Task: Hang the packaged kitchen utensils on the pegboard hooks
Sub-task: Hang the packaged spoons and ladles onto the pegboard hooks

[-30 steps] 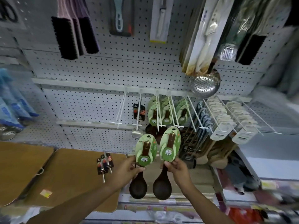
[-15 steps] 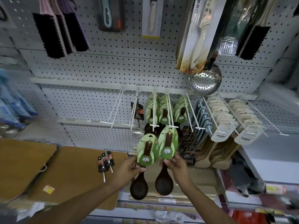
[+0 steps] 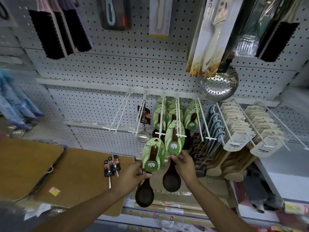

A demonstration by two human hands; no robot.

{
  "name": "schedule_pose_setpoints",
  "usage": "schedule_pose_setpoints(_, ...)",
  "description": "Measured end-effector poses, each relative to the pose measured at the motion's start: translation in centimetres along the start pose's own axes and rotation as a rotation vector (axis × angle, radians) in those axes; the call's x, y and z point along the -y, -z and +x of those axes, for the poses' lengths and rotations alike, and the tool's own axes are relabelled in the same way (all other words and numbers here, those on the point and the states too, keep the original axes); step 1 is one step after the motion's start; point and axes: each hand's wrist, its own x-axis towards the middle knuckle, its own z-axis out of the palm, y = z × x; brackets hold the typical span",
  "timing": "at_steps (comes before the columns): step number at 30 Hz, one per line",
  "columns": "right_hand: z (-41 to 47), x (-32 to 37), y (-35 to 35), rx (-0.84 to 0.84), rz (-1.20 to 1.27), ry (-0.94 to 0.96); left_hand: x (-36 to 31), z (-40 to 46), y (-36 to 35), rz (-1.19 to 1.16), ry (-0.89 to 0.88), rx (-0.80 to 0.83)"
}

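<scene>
Each hand holds a dark wooden spoon on a green oval card. My left hand grips the lower spoon by its neck, below the hooks. My right hand pinches the higher spoon at the card's bottom edge; the card's top sits at the tip of a white double-wire hook. Behind it, several matching green-carded spoons hang on that hook and its neighbours on the white pegboard.
An empty white hook and a hook with a steel ladle stand left of the spoons. Blue utensils and carded wooden tools fill hooks at right. Brown boards lie at lower left. A steel skimmer hangs above.
My right hand has lifted its spoon up to the tip of the hook. My left hand has stayed low with its spoon, slightly left.
</scene>
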Motion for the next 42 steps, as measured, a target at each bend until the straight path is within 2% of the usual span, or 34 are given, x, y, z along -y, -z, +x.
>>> schedule_pose_setpoints(7, 2.3, 0.9, 0.0, 0.007, -0.001, -0.033, 0.0, 0.0, -0.4, 0.014, 0.004, -0.002)
schedule_pose_setpoints(12, 2.6, 0.5, 0.3, -0.110, -0.078, -0.115, 0.0, 0.1, -0.8, 0.017, -0.004, 0.028)
schedule_pose_setpoints(15, 0.9, 0.7, -0.1, -0.130, -0.152, 0.012, 0.3, 0.2, -1.0, 0.019, 0.021, 0.023)
schedule_pose_setpoints(17, -0.6, 1.2, -0.3, -0.044, -0.153, 0.085, 0.3, 0.2, -1.2, 0.040, 0.026, 0.017)
schedule_pose_setpoints(20, -3.0, 2.4, -0.6, 0.192, -0.091, 0.111, -0.1, 0.1, -1.6, 0.075, 0.013, 0.032)
schedule_pose_setpoints(23, -4.3, 2.9, -0.9, 0.294, -0.011, 0.111, 0.0, 0.1, -1.9, 0.066, 0.005, 0.051)
schedule_pose_setpoints(32, -3.9, 3.5, -3.1, 0.191, 0.007, 0.111, -0.1, 0.1, -2.2, 0.014, 0.022, 0.036)
schedule_pose_setpoints(42, -2.8, 3.5, -4.1, 0.190, 0.021, 0.102, 0.4, 0.9, -2.0, -0.041, 0.053, 0.043)
